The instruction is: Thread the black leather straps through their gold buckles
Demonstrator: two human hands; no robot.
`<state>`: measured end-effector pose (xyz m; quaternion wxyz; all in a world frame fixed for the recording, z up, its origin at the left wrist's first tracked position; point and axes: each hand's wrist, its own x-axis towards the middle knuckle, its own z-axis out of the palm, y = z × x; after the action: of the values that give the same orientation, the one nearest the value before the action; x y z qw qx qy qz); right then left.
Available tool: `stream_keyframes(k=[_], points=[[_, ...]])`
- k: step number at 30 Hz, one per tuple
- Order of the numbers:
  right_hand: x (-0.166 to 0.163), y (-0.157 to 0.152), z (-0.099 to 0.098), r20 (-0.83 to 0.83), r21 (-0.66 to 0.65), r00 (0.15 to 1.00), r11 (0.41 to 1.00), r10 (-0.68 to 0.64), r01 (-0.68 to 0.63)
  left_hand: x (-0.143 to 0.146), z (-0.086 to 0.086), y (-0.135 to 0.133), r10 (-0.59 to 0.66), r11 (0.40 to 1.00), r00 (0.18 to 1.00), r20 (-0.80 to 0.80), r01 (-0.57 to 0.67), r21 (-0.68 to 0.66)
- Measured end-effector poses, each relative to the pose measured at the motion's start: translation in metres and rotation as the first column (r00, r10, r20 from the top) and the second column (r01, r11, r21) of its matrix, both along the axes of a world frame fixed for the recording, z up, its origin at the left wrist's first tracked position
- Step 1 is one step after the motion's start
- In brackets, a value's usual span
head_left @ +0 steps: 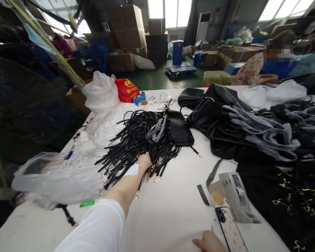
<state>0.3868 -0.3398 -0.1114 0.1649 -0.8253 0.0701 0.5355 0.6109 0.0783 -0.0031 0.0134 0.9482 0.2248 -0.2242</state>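
My left hand (145, 161) reaches into a heap of thin black straps (136, 136) with gold snap hooks, its fingers closed around some at the near edge. The fingertips are hidden among the straps. A small black bag (180, 128) lies against the heap's right side, with a loop of clear wrapping (158, 129) by it. At the bottom edge, my right hand (210, 242) shows only in part, its fingers loosely apart and nothing visible in them. Beside it lies a phone (232, 229) in a patterned case.
Black bags (220, 119) with wrapped handles pile up at the right, near more gold hooks (286, 196). Clear plastic bags (60, 178) and a green marker (87, 203) lie left. A grey pouch (237, 196) sits above the phone. Another person (252, 70) works at the far right.
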Motion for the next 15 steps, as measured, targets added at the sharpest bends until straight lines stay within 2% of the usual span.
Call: stream_keyframes(k=[6,15], points=[[-0.003,0.008,0.004,-0.199,-0.06,0.98,0.998,0.016,-0.029,-0.037,0.003,0.001,-0.032,0.999,0.999,-0.009,0.032,0.024],[-0.008,0.008,0.004,-0.151,-0.048,0.987,0.997,0.053,-0.061,-0.112,0.001,0.015,-0.031,0.993,0.998,0.046,0.026,0.111]])
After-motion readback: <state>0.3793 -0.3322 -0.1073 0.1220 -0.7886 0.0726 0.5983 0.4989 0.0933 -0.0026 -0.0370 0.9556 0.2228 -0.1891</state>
